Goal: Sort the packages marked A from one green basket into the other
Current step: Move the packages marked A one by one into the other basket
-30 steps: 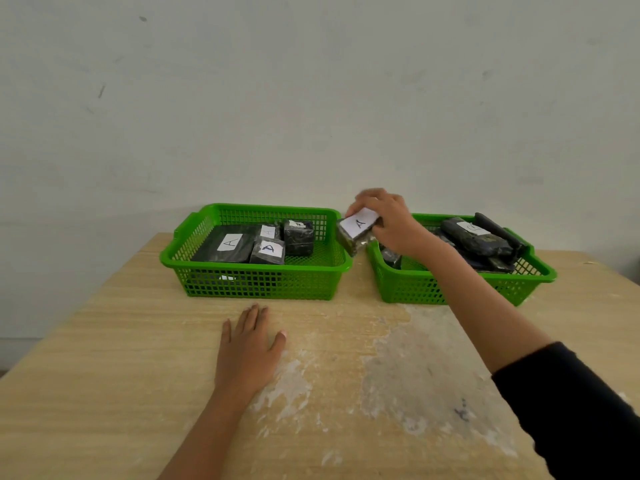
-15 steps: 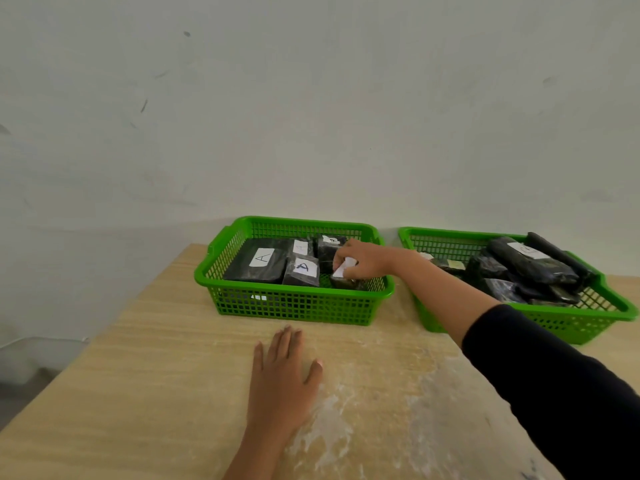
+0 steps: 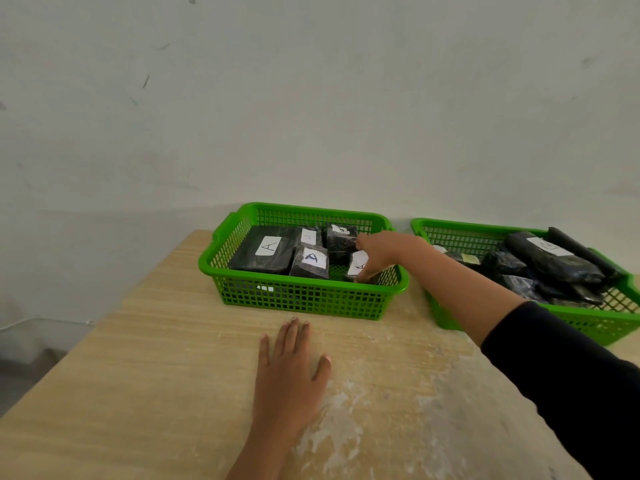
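Note:
Two green baskets stand side by side at the far edge of the wooden table. The left basket [image 3: 304,299] holds several black packages with white A labels, among them a large flat one [image 3: 266,251] and a smaller one [image 3: 311,261]. My right hand [image 3: 379,252] reaches into that basket's right end, fingers resting on a small A package [image 3: 356,266] lying on the basket floor. The right basket [image 3: 595,317] holds a heap of black packages [image 3: 550,265]. My left hand [image 3: 291,372] lies flat on the table in front of the left basket, fingers spread, holding nothing.
A pale wall rises right behind the baskets. The table's left edge [image 3: 104,317] runs diagonally, with floor beyond it. Worn whitish patches [image 3: 346,434] mark the tabletop near me.
My right hand carried the small A package from above the right basket over into the left basket and lowered it to the floor there. The camera view swung left. My left hand stayed flat.

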{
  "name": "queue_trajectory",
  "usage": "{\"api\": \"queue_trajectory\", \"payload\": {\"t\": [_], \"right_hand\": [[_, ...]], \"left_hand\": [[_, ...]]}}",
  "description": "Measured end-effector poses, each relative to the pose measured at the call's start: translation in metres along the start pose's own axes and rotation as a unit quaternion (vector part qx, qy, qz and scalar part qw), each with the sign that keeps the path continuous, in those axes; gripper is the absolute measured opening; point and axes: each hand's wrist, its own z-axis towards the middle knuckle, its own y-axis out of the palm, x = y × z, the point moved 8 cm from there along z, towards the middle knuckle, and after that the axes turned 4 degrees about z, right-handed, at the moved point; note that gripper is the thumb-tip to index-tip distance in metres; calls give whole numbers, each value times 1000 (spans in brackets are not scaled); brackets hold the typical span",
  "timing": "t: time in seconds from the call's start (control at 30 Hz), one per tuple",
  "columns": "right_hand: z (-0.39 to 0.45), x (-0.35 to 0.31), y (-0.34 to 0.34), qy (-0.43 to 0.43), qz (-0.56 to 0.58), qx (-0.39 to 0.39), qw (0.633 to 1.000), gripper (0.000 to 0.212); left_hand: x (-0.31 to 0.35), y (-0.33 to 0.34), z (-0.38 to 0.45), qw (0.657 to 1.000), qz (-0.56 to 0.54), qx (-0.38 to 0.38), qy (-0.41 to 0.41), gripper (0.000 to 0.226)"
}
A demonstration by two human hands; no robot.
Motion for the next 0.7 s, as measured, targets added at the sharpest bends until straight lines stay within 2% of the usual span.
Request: {"api": "queue_trajectory", "payload": {"t": [0.1, 0.3, 0.7], "right_hand": [[-1, 6, -3, -2, 47, -15, 999, 88], [-2, 27, -40, 37, 41, 49, 997, 91], [19, 19, -31, 41, 39, -2, 998, 84]], "left_hand": [[0, 0, 0, 1000, -2, -1, 0, 68], [0, 1, 0, 1000, -1, -5, 0, 68], [-1, 3, 0, 1000, -6, -6, -2, 68]]}}
